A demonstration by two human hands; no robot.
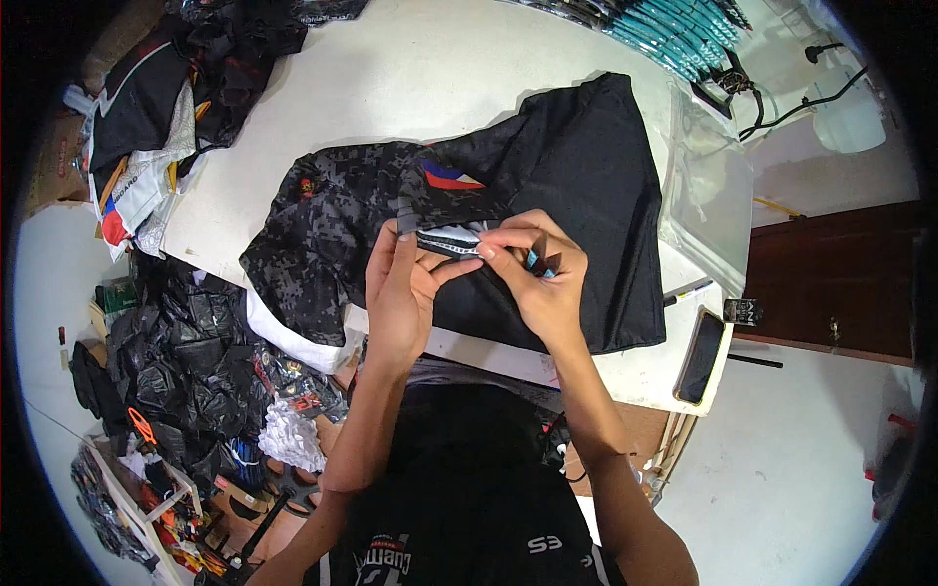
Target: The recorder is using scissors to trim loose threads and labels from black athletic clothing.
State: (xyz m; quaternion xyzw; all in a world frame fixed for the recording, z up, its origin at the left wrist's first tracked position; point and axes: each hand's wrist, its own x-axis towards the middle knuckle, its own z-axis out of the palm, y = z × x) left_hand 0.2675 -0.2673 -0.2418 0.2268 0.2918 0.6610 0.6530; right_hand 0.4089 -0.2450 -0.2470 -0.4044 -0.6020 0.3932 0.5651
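Observation:
A black shirt [596, 205] lies across the white table, with a dark camouflage-patterned part [342, 190] on its left and a blue, red and yellow flag print [449, 176]. At its near edge a folded opening shows white lining and a dark band with pale print [447, 244]; whether this is collar or cuff I cannot tell. My left hand [403, 288] grips the left end of this opening between thumb and fingers. Pinched on its right end is my right hand [537, 273], closed. A small blue-and-dark object [534, 261] is tucked among the right fingers, mostly hidden.
Piled dark and white garments [147, 117] sit at the table's far left. Teal packaged items [674, 34] lie at the far right, near clear plastic [708, 195]. A phone [702, 356] and a pen [689, 291] rest by the right edge. Black bags [186, 332] fill the left floor.

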